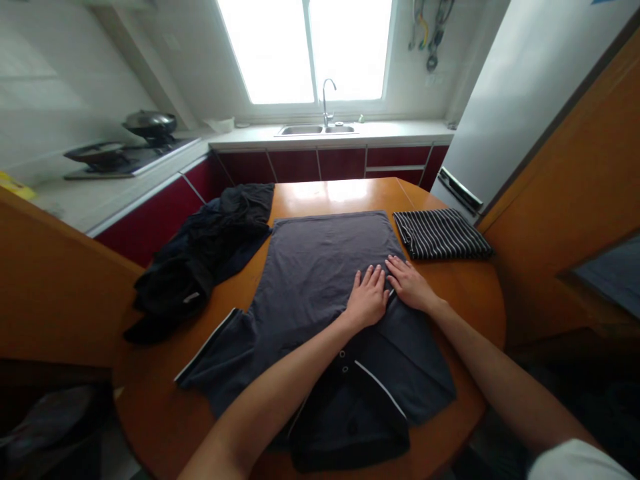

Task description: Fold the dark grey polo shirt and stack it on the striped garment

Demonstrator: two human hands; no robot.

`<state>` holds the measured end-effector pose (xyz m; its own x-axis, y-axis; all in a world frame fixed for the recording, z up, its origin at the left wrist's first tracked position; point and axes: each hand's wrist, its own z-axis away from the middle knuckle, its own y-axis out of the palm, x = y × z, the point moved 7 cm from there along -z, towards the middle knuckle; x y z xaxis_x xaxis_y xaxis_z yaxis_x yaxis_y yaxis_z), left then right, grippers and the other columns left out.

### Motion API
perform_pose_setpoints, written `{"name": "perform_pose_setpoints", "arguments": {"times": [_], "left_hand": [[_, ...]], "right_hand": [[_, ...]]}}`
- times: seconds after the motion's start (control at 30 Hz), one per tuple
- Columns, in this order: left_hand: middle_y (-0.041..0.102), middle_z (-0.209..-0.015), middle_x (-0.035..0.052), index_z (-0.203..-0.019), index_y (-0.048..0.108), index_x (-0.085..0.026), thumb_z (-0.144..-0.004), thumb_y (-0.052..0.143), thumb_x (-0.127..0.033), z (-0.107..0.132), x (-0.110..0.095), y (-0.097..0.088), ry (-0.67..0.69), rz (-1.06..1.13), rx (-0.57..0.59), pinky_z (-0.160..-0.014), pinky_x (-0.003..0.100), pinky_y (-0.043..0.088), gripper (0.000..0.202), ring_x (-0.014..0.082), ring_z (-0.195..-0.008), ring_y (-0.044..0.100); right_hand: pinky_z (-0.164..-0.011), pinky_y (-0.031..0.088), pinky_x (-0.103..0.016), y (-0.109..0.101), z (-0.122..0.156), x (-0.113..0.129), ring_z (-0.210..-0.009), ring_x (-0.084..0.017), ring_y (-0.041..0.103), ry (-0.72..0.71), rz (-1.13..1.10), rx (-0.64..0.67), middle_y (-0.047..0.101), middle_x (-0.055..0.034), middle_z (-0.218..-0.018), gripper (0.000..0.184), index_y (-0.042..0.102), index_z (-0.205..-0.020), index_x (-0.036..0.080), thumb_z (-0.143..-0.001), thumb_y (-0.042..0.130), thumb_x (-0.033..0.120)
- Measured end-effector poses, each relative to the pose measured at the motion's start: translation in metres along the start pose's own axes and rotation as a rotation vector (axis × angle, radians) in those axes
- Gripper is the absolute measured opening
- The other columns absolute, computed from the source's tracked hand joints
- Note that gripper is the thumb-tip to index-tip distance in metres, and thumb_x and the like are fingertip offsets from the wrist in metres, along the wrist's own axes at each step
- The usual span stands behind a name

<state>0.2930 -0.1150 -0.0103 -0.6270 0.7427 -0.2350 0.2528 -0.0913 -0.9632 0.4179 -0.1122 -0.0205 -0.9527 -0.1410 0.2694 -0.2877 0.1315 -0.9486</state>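
Note:
A dark grey polo shirt lies spread on the wooden table, its collar toward me and its hem at the far side. The sleeve on the left sticks outward with a white-edged cuff, while the right sleeve is folded in over the body. My left hand rests flat on the shirt, right of its middle. Close beside it, my right hand lies flat on the folded sleeve near the shirt's right edge. Fingers of both hands are stretched out, and neither grips the cloth.
A heap of dark clothes lies on the table's left side. A folded black-and-white striped garment sits at the right. Beyond the oval table are a counter with a sink, a stove with pans, and a fridge.

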Motion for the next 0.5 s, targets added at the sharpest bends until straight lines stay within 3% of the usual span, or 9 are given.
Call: {"name": "perform_pose_setpoints", "arguments": {"times": [0.07, 0.17, 0.37, 0.5], "left_hand": [[0.026, -0.165, 0.0112, -0.156, 0.033, -0.013, -0.104, 0.032, -0.046, 0.002, 0.011, -0.002, -0.016, 0.018, 0.056, -0.123, 0.055, 0.02, 0.062, 0.0287, -0.154, 0.019], [0.024, -0.166, 0.0086, -0.157, 0.032, -0.021, -0.103, 0.031, -0.052, 0.017, 0.048, -0.013, -0.079, 0.007, 0.107, -0.121, 0.061, 0.019, 0.062, 0.0317, -0.154, 0.017], [0.025, -0.166, 0.0048, -0.157, 0.033, -0.029, -0.105, 0.03, -0.047, 0.072, 0.146, -0.052, -0.289, -0.134, 0.026, -0.12, 0.064, 0.016, 0.055, 0.0326, -0.154, 0.016], [0.027, -0.165, 0.0074, -0.157, 0.034, -0.024, -0.105, 0.028, -0.047, 0.092, 0.18, -0.063, -0.409, -0.189, -0.008, -0.12, 0.062, 0.018, 0.057, 0.0338, -0.153, 0.02]], "right_hand": [[-0.122, 0.027, -0.047, 0.001, 0.0, -0.001, -0.15, -0.025, 0.031, -0.004, 0.004, -0.006, 0.036, -0.0136, -0.16, 0.055, 0.044, -0.151, 0.011, -0.1, 0.035, 0.031], [-0.122, 0.026, -0.047, 0.002, 0.001, -0.002, -0.15, -0.026, 0.031, -0.007, 0.013, -0.01, 0.035, -0.0139, -0.16, 0.056, 0.044, -0.151, 0.011, -0.101, 0.034, 0.033], [-0.122, 0.026, -0.048, 0.003, 0.0, -0.002, -0.149, -0.026, 0.031, -0.016, 0.005, -0.025, 0.038, -0.0144, -0.159, 0.055, 0.046, -0.15, 0.011, -0.101, 0.034, 0.033], [-0.123, 0.025, -0.048, 0.003, 0.001, -0.003, -0.149, -0.026, 0.032, -0.007, 0.0, -0.037, 0.039, -0.014, -0.159, 0.055, 0.047, -0.149, 0.011, -0.101, 0.033, 0.033]]}}
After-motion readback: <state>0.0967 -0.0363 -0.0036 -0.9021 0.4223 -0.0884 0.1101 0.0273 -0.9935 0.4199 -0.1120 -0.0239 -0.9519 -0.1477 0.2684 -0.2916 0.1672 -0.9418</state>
